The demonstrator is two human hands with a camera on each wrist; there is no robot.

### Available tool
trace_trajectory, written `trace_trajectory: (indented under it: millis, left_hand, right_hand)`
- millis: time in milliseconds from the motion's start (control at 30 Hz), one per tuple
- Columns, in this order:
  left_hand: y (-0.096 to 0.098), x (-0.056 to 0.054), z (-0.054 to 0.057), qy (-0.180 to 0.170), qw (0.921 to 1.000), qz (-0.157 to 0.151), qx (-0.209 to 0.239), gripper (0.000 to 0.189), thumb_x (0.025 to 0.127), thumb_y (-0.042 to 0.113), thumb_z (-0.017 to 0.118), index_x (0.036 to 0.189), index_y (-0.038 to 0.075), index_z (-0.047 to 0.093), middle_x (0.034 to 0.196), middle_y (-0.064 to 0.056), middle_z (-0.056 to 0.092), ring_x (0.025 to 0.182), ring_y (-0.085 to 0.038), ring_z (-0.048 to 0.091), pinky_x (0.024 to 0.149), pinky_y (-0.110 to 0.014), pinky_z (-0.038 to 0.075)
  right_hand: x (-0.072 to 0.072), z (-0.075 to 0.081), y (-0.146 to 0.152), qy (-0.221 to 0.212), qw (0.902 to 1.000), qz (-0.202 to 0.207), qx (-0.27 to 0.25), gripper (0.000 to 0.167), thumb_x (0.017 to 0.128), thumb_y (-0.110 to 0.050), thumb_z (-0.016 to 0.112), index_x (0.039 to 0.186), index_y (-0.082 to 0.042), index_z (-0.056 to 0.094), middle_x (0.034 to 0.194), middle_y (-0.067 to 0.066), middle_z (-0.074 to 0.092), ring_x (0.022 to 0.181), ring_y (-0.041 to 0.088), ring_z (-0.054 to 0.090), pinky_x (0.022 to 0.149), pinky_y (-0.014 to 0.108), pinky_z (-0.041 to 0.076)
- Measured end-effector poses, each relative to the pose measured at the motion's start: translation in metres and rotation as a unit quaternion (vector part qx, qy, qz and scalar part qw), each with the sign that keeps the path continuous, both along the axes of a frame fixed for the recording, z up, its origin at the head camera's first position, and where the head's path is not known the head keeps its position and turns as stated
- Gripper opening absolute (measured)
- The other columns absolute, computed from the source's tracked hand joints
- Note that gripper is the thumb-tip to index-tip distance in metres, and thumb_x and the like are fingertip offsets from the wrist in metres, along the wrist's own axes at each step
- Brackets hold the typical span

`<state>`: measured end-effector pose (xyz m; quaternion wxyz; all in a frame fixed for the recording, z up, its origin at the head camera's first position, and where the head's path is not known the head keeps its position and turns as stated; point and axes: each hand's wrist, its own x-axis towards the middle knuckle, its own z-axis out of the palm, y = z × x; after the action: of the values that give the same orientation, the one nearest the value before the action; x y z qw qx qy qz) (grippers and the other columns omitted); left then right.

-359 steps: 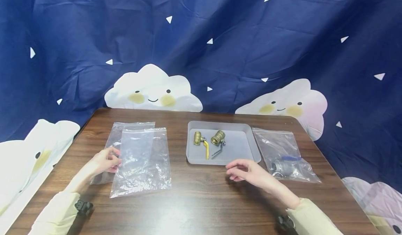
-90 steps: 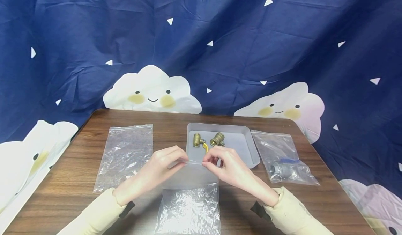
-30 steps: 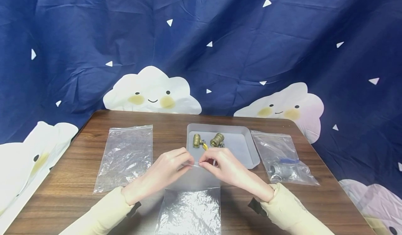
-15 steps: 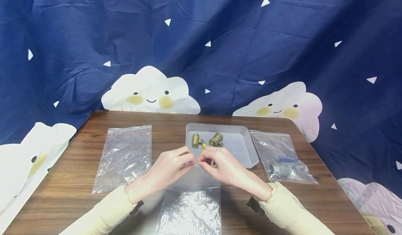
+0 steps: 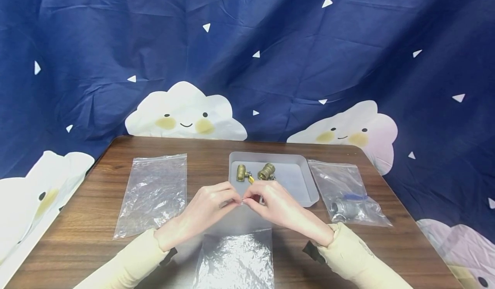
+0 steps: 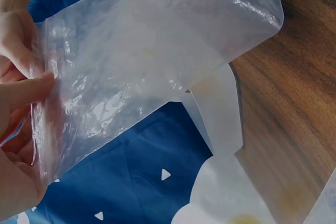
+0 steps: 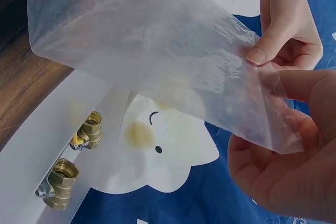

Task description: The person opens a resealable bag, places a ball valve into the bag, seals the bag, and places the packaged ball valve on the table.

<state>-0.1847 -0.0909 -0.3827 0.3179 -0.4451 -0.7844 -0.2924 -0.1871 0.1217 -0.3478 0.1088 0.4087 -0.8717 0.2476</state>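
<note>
Pinching clear zip-lock bag (image 5: 236,257) by its edge, left hand (image 5: 209,205) and right hand (image 5: 275,201), partly blocking grey tray (image 5: 295,179) behind, two brass ball valves (image 5: 241,172) therein, flat bag (image 5: 152,194) left, bagged valve (image 5: 347,208) right

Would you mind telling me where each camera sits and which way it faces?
Head: head-worn, facing forward and down at the brown wooden table; left hand, right hand and cream sleeves show.
Left wrist: on that wrist, facing the held clear plastic bag; both hands, one sleeve show.
Right wrist: on that wrist, facing the same bag; both hands show.
Head and right wrist share two brass valves.
</note>
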Motion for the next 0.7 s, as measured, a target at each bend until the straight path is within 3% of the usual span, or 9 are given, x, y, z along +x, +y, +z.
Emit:
trace_trajectory:
  millis: [333, 500, 700]
  left_hand:
    - [-0.0005, 0.0002, 0.0002, -0.014, 0.9997, -0.017, 0.013, 0.01, 0.08, 0.005, 0.077, 0.084, 0.011, 0.07, 0.082, 0.005, 0.069, 0.075, -0.004, 0.065, 0.074, -0.005, 0.051]
    - [-0.0004, -0.0008, -0.0007, 0.008, 0.9994, -0.032, 0.015, 0.012, 0.078, 0.002, 0.078, 0.084, 0.011, 0.07, 0.083, 0.005, 0.069, 0.075, -0.004, 0.065, 0.074, -0.005, 0.051]
    - [-0.0007, -0.0016, -0.0017, 0.034, 0.9982, -0.046, 0.017, 0.007, 0.083, 0.004, 0.075, 0.084, 0.01, 0.07, 0.084, 0.005, 0.069, 0.075, -0.004, 0.065, 0.075, -0.006, 0.052]
  right_hand:
    - [0.0013, 0.0027, -0.0028, -0.013, 0.9995, -0.02, -0.02, 0.005, 0.086, -0.012, 0.074, 0.084, -0.016, 0.074, 0.074, -0.008, 0.068, 0.07, -0.002, 0.059, 0.063, 0.019, 0.053]
    - [0.0012, 0.0047, -0.003, -0.033, 0.9987, -0.033, -0.021, 0.007, 0.085, -0.013, 0.075, 0.081, -0.019, 0.075, 0.072, -0.009, 0.069, 0.067, -0.005, 0.058, 0.061, 0.016, 0.051]
    - [0.0014, 0.0068, -0.0035, -0.047, 0.9975, -0.051, -0.014, 0.007, 0.083, -0.014, 0.075, 0.079, -0.02, 0.076, 0.07, -0.011, 0.069, 0.064, -0.007, 0.055, 0.058, 0.011, 0.046]
